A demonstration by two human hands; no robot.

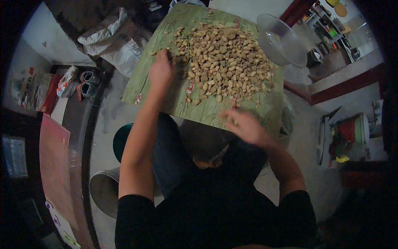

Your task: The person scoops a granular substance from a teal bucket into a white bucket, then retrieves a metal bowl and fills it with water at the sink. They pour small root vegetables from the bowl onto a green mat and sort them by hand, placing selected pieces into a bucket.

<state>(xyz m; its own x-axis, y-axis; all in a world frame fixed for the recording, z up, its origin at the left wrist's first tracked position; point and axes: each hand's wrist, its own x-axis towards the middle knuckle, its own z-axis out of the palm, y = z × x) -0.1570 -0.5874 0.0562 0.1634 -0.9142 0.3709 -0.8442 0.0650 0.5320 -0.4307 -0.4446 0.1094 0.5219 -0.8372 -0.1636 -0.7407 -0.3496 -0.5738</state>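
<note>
A broad heap of unshelled peanuts (230,59), mixed with darker bits, lies on a green patterned table top (174,102). My left hand (161,67) is over the table's left part, beside the heap, with its fingers bent down near a few stray peanuts and a dark clump; whether it grips anything is hidden. At the near edge, below the heap, my right hand (241,124) is blurred, its fingers curled around what look like a few peanuts. A thin green stem (187,46) lies across the heap's left side.
A translucent plastic basin (279,40) sits at the table's right far corner. Beyond the left edge stands an open white woven sack (121,49). A round metal container (104,194) and a dark green round object (121,141) are on the floor at lower left. Shoes (88,82) rest farther left.
</note>
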